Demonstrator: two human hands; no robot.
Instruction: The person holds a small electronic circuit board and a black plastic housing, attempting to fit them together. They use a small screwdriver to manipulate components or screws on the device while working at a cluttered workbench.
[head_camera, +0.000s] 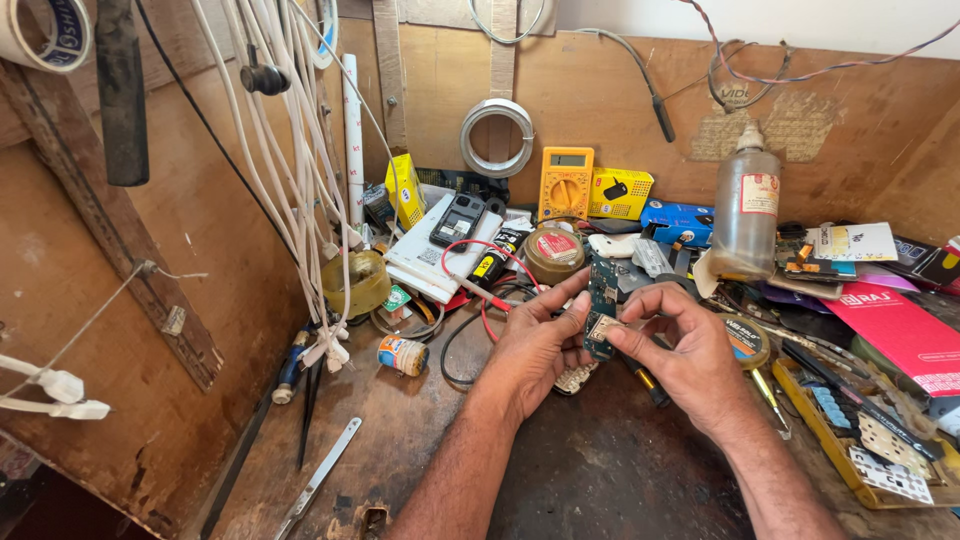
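We've got the surface (620, 470) cluttered all round. Both hands pinch the board (601, 305) upright at centre: left hand (535, 345) at 9 o'clock, right hand (680, 345) at 3. Best keep fingers on the edges, grip light.

Repair workshop, yellow multimeter (566, 182) (on cluttered bench), hanging cables (290, 150)
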